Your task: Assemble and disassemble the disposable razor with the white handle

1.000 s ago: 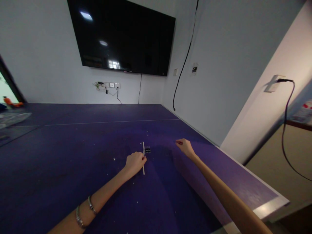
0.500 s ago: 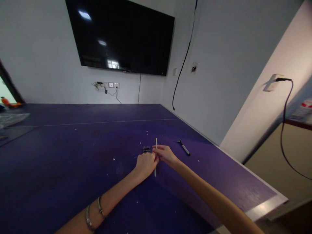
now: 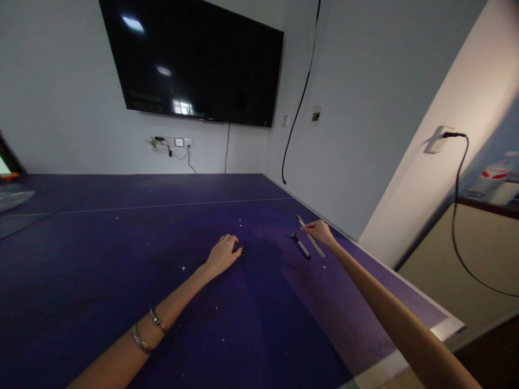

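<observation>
My right hand (image 3: 319, 232) pinches a toothbrush (image 3: 314, 241), a thin pale stick with a dark head, over the right side of the purple table (image 3: 259, 324). Just left of it lies a razor (image 3: 300, 246) with a grey and black handle, apart from my fingers. Near the table's middle, my left hand (image 3: 222, 253) has its fingers closed round a small dark block-like object (image 3: 242, 250). Most of that object is hidden by the hand, and its kind cannot be made out.
White scraps (image 3: 184, 268) dot the tabletop. A grey wall (image 3: 344, 135) runs along the right edge, where a black cable (image 3: 298, 116) hangs down. Beyond the far edge a television (image 3: 194, 65) is mounted above wall sockets (image 3: 178, 142). Clear plastic (image 3: 14, 199) lies at far left.
My hands have parted. The right one has carried the toothbrush rightward to beside the razor, turning it aslant. My left hand has shifted slightly left and now covers much of the dark object.
</observation>
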`<control>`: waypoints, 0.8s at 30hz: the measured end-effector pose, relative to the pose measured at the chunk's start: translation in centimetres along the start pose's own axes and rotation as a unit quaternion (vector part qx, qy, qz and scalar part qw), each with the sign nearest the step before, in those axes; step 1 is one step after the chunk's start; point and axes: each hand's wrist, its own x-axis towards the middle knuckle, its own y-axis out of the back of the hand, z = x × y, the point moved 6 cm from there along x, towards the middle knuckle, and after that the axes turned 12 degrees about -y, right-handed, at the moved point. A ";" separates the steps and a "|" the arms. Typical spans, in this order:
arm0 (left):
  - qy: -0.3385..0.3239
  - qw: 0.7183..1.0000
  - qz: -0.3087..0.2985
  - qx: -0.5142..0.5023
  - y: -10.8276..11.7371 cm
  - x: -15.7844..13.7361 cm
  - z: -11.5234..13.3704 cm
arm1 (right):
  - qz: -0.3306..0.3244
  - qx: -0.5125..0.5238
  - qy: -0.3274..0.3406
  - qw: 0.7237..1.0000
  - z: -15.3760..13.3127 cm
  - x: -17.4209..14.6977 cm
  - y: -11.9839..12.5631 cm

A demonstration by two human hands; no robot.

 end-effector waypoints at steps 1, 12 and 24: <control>-0.011 1.000 0.001 -0.001 -0.3 0.1 -0.4 | 0.014 -0.030 -0.002 0.999 0.8 0.5 0.4; -0.048 0.995 -0.064 -0.053 -4.4 0.3 -3.3 | 0.036 -0.238 -0.021 0.970 4.8 1.6 -2.0; -0.047 0.997 -0.031 -0.061 -5.4 0.5 -3.9 | 0.008 -0.280 -0.006 0.960 4.8 0.9 -3.3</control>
